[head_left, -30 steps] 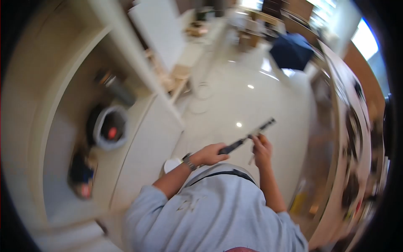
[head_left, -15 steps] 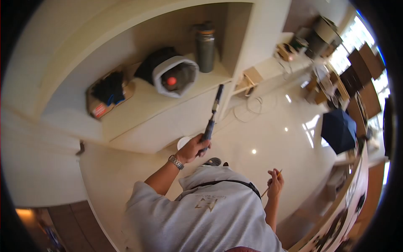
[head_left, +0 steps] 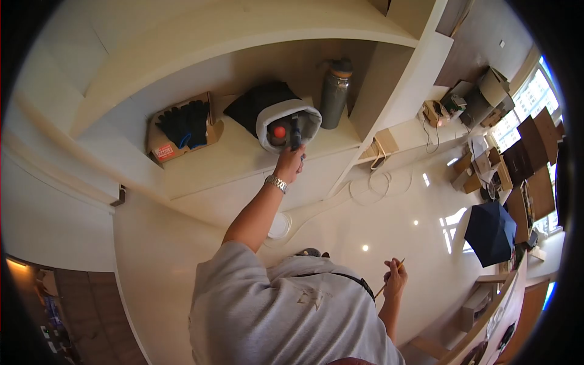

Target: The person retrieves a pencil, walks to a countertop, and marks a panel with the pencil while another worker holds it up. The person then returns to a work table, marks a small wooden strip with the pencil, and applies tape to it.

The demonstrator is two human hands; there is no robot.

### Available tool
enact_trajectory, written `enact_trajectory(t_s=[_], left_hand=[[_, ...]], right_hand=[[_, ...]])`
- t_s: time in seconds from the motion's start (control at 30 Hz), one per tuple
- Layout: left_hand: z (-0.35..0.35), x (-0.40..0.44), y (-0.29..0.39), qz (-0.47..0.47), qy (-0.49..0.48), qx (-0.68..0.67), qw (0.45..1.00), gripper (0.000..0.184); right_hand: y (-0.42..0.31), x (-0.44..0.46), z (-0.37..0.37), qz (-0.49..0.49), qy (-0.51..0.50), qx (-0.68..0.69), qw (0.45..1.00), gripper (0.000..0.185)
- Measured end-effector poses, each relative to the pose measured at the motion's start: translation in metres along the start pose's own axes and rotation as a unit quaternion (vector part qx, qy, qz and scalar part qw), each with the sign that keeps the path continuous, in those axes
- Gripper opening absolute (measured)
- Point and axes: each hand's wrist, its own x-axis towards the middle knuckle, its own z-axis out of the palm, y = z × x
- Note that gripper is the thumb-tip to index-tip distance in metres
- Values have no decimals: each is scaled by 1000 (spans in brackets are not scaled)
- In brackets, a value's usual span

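Here, left hand (head_left: 290, 163) grips slim dark tool (head_left: 296, 137) at open bag (head_left: 260, 103); right hand (head_left: 396, 281) holds yellowish stick (head_left: 380, 292).

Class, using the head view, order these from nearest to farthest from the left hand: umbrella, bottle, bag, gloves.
1. Bag, right at the left hand.
2. Bottle, right of it.
3. Gloves, left.
4. Umbrella, far right.

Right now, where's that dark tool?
In the head view, the dark tool is in the left hand, its far end inside the open bag, just right of the red round thing.
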Motion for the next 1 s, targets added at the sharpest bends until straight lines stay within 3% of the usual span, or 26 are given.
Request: enact_trajectory(t_s=[0.1, 0.2, 0.3, 0.43, 0.57, 0.73, 0.87, 1.0], left_hand=[[1, 49, 0, 24, 40, 2, 999, 21], [9, 81, -6, 11, 91, 105, 990, 19], [21, 65, -14, 37, 35, -80, 995, 22], [12, 40, -29, -4, 11, -335, 942, 25], [3, 49, -20, -16, -2, -300, 954, 24], [21, 89, 18, 22, 79, -231, 969, 19], [28, 92, 8, 121, 164, -9, 979, 19], [20, 31, -14, 236, 137, 100, 957, 21]], right_hand=[[8, -8, -1, 27, 13, 2, 1000, 25], [18, -8, -4, 37, 22, -1, 999, 25], [21, -5, -5, 27, 24, -5, 999, 25], [14, -15, -1, 46, 36, -16, 998, 26], [6, -19, 4, 35, 25, -21, 999, 27], [8, -19, -1, 31, 20, -15, 999, 27], [17, -24, -9, 31, 3, -27, 999, 28], [31, -32, -15, 29, 3, -20, 999, 25]])
